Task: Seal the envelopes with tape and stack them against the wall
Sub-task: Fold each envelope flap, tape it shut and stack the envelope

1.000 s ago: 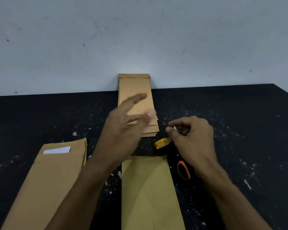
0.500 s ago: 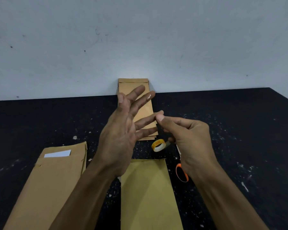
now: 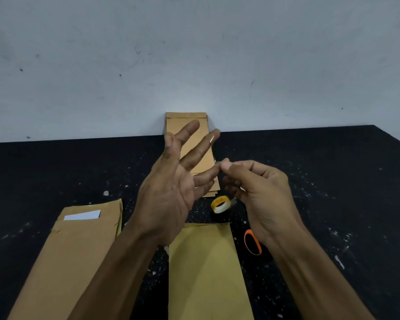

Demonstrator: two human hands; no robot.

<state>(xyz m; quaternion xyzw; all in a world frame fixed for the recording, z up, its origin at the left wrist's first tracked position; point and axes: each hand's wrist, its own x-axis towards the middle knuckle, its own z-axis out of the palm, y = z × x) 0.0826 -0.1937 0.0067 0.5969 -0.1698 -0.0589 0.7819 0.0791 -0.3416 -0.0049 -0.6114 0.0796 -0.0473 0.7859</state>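
Head view: the left hand (image 3: 169,192) is raised with fingers spread, a strip of clear tape (image 3: 211,139) stuck on one fingertip; the right hand (image 3: 261,192) pinches another clear piece at the left ring fingertip. An envelope (image 3: 206,269) lies flat on the black worktop (image 3: 333,181) below, the tape roll (image 3: 221,204) just beyond it. A stack of envelopes (image 3: 187,128) leans on the wall (image 3: 194,54); another pile (image 3: 62,262) lies left.

Bare tabletop (image 3: 333,181) lies right; tape roll (image 3: 221,204) and orange-handled scissors (image 3: 252,242) crowd the middle envelope (image 3: 206,269).
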